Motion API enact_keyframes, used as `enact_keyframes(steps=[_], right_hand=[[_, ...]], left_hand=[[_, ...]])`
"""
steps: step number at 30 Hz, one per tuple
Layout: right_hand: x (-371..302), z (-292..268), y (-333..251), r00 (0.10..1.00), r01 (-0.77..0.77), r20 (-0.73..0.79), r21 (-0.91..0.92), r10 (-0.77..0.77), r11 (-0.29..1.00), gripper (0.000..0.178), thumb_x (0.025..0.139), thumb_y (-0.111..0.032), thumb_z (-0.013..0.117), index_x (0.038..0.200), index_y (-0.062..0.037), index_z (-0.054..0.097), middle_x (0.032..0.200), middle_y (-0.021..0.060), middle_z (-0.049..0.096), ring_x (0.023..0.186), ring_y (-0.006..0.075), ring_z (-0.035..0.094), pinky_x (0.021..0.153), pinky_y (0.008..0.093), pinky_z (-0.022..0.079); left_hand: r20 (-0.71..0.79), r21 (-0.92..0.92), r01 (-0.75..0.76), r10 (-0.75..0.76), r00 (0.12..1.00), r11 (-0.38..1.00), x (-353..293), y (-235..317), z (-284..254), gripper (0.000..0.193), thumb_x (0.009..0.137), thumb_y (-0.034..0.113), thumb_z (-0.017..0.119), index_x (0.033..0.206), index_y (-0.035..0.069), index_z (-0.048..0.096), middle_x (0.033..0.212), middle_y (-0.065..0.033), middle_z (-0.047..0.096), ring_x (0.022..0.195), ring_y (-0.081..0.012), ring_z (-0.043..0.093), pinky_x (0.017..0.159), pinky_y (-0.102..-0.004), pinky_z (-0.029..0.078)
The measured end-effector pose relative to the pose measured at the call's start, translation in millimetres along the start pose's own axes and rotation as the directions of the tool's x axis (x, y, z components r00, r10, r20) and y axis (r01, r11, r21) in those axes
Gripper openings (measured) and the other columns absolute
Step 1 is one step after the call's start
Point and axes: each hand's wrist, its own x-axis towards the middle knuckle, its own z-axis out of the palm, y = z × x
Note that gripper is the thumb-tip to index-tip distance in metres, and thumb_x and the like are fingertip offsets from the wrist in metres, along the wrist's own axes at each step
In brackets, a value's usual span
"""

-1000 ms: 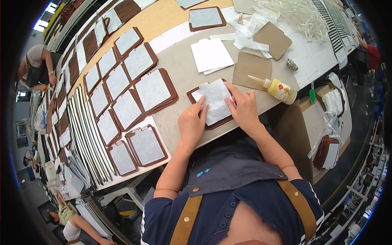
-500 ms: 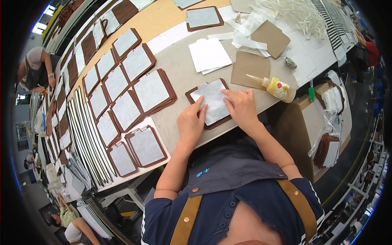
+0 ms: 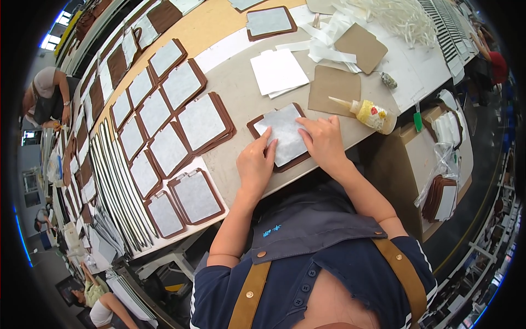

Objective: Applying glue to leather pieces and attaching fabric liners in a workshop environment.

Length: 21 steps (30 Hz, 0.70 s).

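A brown panel (image 3: 298,163) lies near the table's front edge, covered by a pale grey sheet (image 3: 284,131) that leaves a brown border round it. On the sheet's left part rests my left hand (image 3: 253,163), index finger and thumb stretched apart. My right hand (image 3: 324,140) touches the right part with its index finger extended and the thumb lower down; its other fingers are bent. Neither hand grips anything. Right of them, a squeeze bottle (image 3: 377,118) with a long nozzle lies on its side, beside a tan board (image 3: 333,93). White cut sheets (image 3: 278,74) lie beyond the panel.
Several brown panels with pale linings (image 3: 205,120) lie in rows and stacks on the left. Long dark-and-white strips (image 3: 118,186) run beyond them. White tape scraps (image 3: 329,46) and another tan board (image 3: 361,48) are at the back right. A carton (image 3: 408,164) stands right of the table.
My hands stay on the sheet in nearly the same pose. The whole view has shifted very slightly; nothing was taken up or let go.
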Motion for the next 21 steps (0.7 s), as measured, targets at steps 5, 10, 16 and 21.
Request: enact_keyframes(steps=[5,10,16,21], right_hand=[[-1.4,-1.4,0.5,1.0,-0.001,0.006,-0.036,0.001,0.999,0.023,0.09,-0.011,0.074,0.113,-0.0084,0.076,0.075,0.0081,0.067,0.071,0.0244,0.06,0.08,0.0396,0.038],[-9.2,-11.3,6.4,1.0,-0.006,-0.019,-0.032,0.006,0.999,0.023,0.088,-0.011,0.075,0.112,-0.0099,0.074,0.085,0.0061,0.068,0.084,0.024,0.064,0.084,0.0404,0.039],[-31.8,-39.5,8.5,0.998,-0.059,0.025,0.01,0.059,0.998,0.022,0.092,-0.008,0.071,0.114,-0.0117,0.074,0.08,0.003,0.058,0.078,0.0211,0.057,0.084,0.0368,0.036],[-49.5,-37.2,3.4,1.0,-0.01,0.022,-0.011,0.011,1.0,0.026,0.088,-0.005,0.073,0.113,-0.0122,0.075,0.081,0.0029,0.057,0.081,0.0213,0.057,0.084,0.0375,0.036]], left_hand=[[-0.007,0.005,-0.024,0.024,1.0,1.0,-0.5,0.2,1.3,0.033,0.095,0.02,0.074,0.126,0.008,0.075,0.086,-0.0151,0.074,0.076,-0.0323,0.071,0.067,-0.0423,0.054],[-0.002,0.004,-0.005,0.005,1.0,1.0,-0.1,-0.2,2.7,0.034,0.095,0.02,0.075,0.127,0.009,0.075,0.081,-0.0143,0.072,0.068,-0.0305,0.067,0.063,-0.0412,0.052],[0.011,0.027,0.023,-0.023,1.0,0.999,-0.8,-0.7,1.8,0.036,0.095,0.021,0.075,0.129,0.011,0.075,0.074,-0.0113,0.067,0.064,-0.0276,0.064,0.061,-0.0395,0.05],[0.021,0.029,0.013,-0.013,1.0,0.999,0.3,-1.1,2.9,0.038,0.095,0.022,0.076,0.131,0.012,0.074,0.072,-0.0105,0.066,0.063,-0.0258,0.063,0.061,-0.0388,0.05]])
